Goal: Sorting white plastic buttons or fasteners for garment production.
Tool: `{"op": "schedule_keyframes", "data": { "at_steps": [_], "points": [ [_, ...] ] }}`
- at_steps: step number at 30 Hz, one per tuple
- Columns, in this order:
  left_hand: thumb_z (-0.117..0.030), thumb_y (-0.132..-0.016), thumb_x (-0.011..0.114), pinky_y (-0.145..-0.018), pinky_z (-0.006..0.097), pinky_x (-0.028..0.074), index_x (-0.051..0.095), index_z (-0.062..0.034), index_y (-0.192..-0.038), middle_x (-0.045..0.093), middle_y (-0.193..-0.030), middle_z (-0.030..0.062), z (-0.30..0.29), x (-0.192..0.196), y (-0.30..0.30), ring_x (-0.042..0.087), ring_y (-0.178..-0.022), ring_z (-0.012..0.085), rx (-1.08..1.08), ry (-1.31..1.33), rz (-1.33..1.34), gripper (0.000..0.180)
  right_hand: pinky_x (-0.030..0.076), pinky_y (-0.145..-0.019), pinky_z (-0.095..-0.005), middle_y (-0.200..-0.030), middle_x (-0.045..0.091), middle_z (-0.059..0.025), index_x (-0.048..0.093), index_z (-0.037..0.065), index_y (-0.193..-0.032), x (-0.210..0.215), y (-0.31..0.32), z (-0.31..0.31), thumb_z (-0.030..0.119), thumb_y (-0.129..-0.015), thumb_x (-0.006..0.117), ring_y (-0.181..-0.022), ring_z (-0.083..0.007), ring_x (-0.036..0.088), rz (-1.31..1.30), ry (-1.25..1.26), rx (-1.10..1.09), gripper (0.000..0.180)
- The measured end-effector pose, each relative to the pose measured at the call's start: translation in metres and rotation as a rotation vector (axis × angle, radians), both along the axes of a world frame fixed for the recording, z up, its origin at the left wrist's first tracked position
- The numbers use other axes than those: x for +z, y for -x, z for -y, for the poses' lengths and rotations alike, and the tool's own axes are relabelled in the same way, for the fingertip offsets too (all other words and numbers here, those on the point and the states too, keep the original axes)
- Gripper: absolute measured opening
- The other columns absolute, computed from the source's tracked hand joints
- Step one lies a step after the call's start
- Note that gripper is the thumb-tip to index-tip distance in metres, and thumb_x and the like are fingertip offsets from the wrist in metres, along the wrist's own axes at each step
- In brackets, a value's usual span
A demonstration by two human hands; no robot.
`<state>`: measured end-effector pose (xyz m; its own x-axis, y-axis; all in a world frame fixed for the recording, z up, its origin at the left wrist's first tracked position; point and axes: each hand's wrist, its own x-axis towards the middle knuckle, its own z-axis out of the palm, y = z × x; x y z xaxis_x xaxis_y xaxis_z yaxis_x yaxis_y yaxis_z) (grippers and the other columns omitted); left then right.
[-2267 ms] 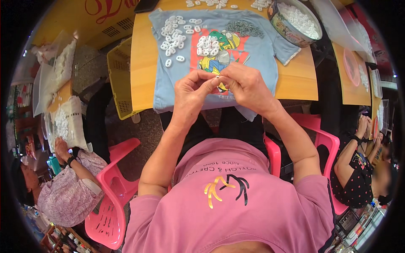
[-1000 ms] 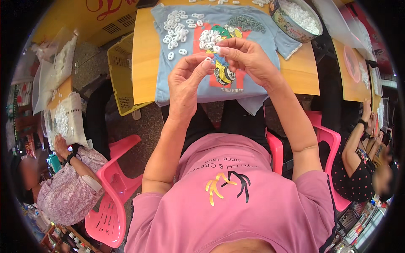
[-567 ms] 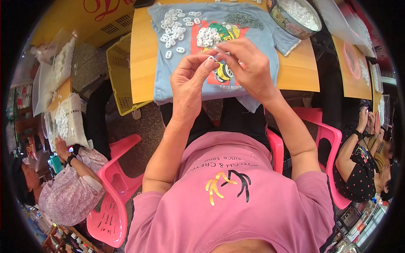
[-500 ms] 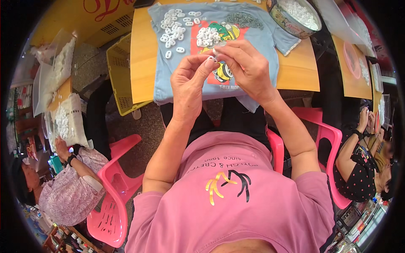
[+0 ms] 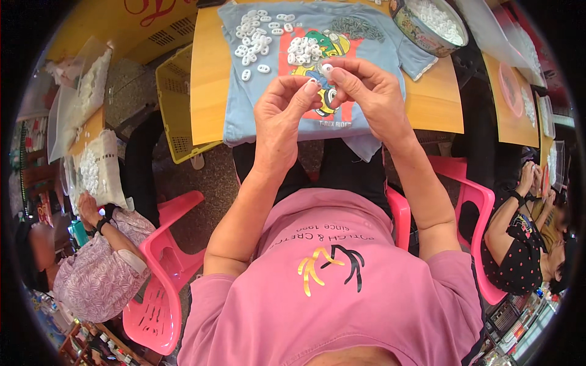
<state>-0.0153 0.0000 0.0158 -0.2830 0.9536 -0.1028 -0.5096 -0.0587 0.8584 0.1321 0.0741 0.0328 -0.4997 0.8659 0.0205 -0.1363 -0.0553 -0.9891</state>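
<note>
Over the near part of a blue T-shirt (image 5: 250, 116), spread on the tabletop, both my hands are raised close together. My left hand (image 5: 282, 116) pinches a small white plastic piece (image 5: 313, 81) between thumb and forefinger; most of it is hidden by the fingertips. Just to its right, my right hand (image 5: 375, 100) holds a rounded white plastic piece (image 5: 328, 69) in a pinch. Beyond the hands lies a heap of white oval two-holed pieces (image 5: 303, 50). More such ovals (image 5: 251, 43) are scattered at the left, and a pile of small grey-green parts (image 5: 358, 28) sits farther back.
A round tin (image 5: 427, 43) full of white pieces stands at the table's back right. The wooden table (image 5: 204, 91) has a yellow crate (image 5: 174, 104) on its left. Co-workers sit either side; pink chairs (image 5: 165, 274) stand beside me.
My hands have drawn apart slightly, the right one shifting rightward. The white piece in the right fingers now shows more plainly. The view has shifted a little.
</note>
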Motion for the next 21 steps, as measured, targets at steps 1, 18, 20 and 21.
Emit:
{"op": "schedule_keyframes", "data": {
  "at_steps": [1,18,20,21],
  "points": [
    [-0.012,-0.091,0.067,-0.075,0.027,0.053,0.062,0.0011,-0.101,0.065,-0.092,0.0056,0.000,0.001,0.000,0.062,-0.079,0.0113,-0.003,0.004,0.006,0.018,0.054,-0.066,-0.0240,-0.090,0.067,-0.0053,0.064,-0.004,-0.117,0.002,0.000,0.001,0.010,-0.094,0.062,-0.071,-0.0073,0.059,-0.003,0.009,0.007,0.027],
    [-0.012,-0.091,0.066,-0.069,0.026,0.052,0.060,0.0023,-0.099,0.064,-0.089,0.0056,-0.002,0.003,-0.003,0.061,-0.077,0.0097,0.021,-0.017,-0.092,0.017,0.053,-0.065,-0.0217,-0.093,0.064,-0.0033,0.065,-0.003,-0.115,0.000,0.005,0.009,0.006,-0.093,0.062,-0.073,-0.0073,0.059,0.085,-0.132,-0.056,0.024],
    [-0.012,-0.091,0.066,-0.069,0.025,0.052,0.060,0.0025,-0.099,0.064,-0.089,0.0057,-0.002,0.003,-0.004,0.061,-0.077,0.0096,0.039,-0.028,-0.133,0.017,0.053,-0.065,-0.0212,-0.101,0.063,-0.0050,0.065,-0.004,-0.114,-0.002,0.007,0.011,0.005,-0.093,0.062,-0.075,-0.0087,0.061,0.164,-0.356,-0.082,0.023],
    [-0.011,-0.091,0.066,-0.069,0.025,0.052,0.061,0.0028,-0.099,0.065,-0.089,0.0065,-0.002,0.003,-0.004,0.062,-0.076,0.0100,0.044,-0.035,-0.127,0.017,0.053,-0.065,-0.0212,-0.101,0.063,-0.0050,0.065,-0.004,-0.114,-0.002,0.007,0.011,0.005,-0.093,0.062,-0.075,-0.0087,0.061,0.164,-0.355,-0.081,0.023]
  ]
}}
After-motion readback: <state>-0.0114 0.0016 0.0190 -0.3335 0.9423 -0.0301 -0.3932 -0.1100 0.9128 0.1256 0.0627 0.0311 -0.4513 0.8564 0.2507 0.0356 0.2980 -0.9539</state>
